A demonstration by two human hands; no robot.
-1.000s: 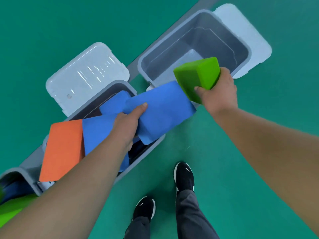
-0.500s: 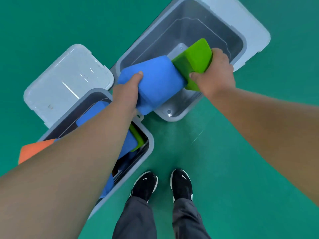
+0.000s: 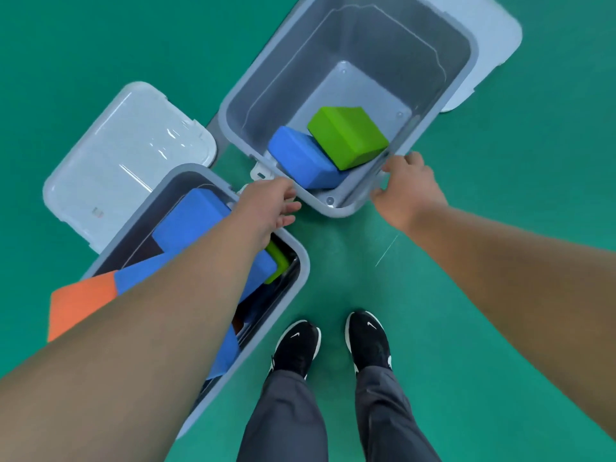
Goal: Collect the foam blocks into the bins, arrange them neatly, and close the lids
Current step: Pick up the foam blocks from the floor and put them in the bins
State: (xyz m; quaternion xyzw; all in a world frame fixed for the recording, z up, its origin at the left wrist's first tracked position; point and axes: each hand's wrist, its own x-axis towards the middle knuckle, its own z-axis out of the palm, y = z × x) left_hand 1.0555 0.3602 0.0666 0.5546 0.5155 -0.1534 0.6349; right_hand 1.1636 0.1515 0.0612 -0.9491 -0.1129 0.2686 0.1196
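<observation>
A blue foam block (image 3: 301, 159) and a green foam block (image 3: 348, 136) lie loose at the bottom of the far grey bin (image 3: 466, 61), the green one leaning on the blue. My left hand (image 3: 266, 208) hovers near that bin's near left corner, fingers relaxed and holding nothing. Beside the bin's near right rim is my right hand (image 3: 408, 191), with loosely curled, empty fingers. The near grey bin (image 3: 301, 261) under my left forearm holds several blue blocks (image 3: 190, 221), a green one (image 3: 278, 261) and an orange block (image 3: 80, 303) sticking out over its rim.
Each bin's pale lid lies open on the green floor: one (image 3: 126, 161) left of the near bin, the other (image 3: 493, 38) behind the far bin. My two black shoes (image 3: 333, 345) stand just in front of the bins.
Both hands have let go of their blocks. The blue and green blocks dropped to the far bin's bottom, and both hands pulled back to its near rim.
</observation>
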